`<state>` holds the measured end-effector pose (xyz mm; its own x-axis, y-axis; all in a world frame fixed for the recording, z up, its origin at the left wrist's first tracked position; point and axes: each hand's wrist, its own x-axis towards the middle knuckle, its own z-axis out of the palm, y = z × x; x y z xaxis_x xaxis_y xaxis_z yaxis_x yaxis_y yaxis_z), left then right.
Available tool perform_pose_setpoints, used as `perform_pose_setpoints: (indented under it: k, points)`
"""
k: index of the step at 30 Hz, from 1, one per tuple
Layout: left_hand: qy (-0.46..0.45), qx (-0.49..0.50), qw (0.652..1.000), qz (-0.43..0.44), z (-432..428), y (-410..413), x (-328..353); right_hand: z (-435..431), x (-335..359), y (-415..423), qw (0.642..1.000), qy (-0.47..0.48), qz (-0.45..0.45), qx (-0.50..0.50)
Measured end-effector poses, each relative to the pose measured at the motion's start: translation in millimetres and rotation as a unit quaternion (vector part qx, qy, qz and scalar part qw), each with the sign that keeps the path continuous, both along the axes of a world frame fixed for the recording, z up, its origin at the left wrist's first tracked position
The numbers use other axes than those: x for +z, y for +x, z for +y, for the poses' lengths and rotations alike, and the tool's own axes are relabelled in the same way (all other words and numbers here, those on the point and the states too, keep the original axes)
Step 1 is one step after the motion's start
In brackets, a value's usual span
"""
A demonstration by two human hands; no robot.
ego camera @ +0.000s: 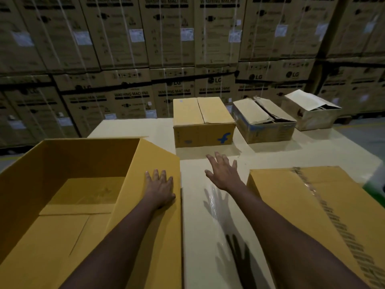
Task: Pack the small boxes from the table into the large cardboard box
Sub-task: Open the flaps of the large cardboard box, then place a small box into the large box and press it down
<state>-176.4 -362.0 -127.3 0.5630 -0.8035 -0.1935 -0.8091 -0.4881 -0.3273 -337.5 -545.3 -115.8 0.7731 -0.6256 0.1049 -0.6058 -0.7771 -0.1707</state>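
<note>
Nearest, the open large cardboard box (73, 157) is pressed on its flap (158, 159) by the flat left hand (160, 187); the right hand (224, 174) is held with fingers spread above the surface (193, 215)

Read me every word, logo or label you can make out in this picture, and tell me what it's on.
"WASHING MACHINE": on the stacked cartons in the background.
"LG": on those same cartons.
"f", a blue logo: on the front of the leftmost small box.
Too blurred to read: the white stickers on the cartons.
Too blurred to read: the dark print on the taped box at the right.
</note>
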Motion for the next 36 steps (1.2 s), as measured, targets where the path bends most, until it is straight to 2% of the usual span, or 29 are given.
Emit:
perform_pose_setpoints:
  k: [5, 10, 21, 29, 31, 36]
  points:
    - [-0.001, -0.002, 1.000, -0.020, -68.3, 63.4, -10.3, -64.8, -16.7, 49.4, 0.999, -0.011, 0.038, 0.007]
    - [0.000, 0.009, 1.000, -0.018, -132.2, 115.5, -18.3, -123.8, -23.7, 90.1, 0.999, 0.003, 0.038, -0.004]
    - [-0.153, 0.058, 0.979, 0.118, -293.3, 201.7, -35.8, -289.1, -46.7, 165.4, 0.998, -0.006, 0.065, -0.026]
    - [-0.334, 0.153, 0.909, 0.198, -374.5, 296.3, -39.7, -387.3, -59.9, 217.8, 0.996, -0.040, 0.030, -0.078]
    - [-0.345, 0.158, 0.900, 0.213, -386.1, 313.1, -43.5, -405.7, -60.9, 229.1, 0.994, -0.043, 0.041, -0.096]
    - [-0.314, 0.132, 0.916, 0.214, -404.1, 326.1, -56.6, -443.2, -61.6, 243.8, 0.991, 0.007, 0.049, -0.124]
